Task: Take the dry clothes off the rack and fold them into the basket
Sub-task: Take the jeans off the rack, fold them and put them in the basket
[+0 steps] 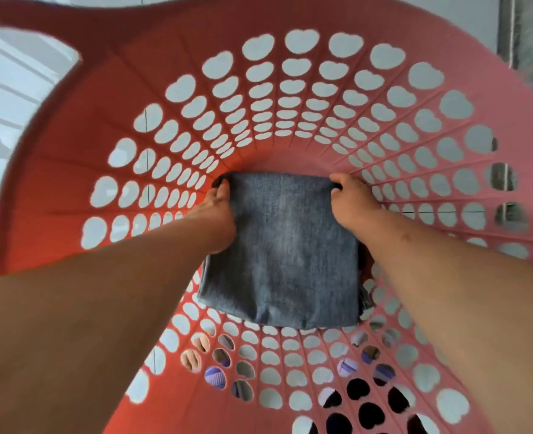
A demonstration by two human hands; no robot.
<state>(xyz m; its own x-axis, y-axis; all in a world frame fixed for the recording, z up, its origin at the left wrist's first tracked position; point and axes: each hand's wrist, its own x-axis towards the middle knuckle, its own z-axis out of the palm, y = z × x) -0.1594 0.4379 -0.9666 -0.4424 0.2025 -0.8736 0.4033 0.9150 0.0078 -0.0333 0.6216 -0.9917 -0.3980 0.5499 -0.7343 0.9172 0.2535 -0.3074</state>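
I look straight down into a red plastic basket (108, 158) with heart-shaped holes in its wall. A folded grey-blue denim garment (285, 255) lies at the bottom of the basket. My left hand (216, 214) grips the garment's left edge near its far corner, fingers curled round the fold. My right hand (351, 200) grips the far right corner the same way. Both forearms reach down into the basket from the near side. The rack is not in view.
Pale floor tiles (11, 86) show past the rim and through the holes. Purple slippers (215, 375) and toes are visible through the near wall's holes. A grey vertical post (521, 36) stands at the top right.
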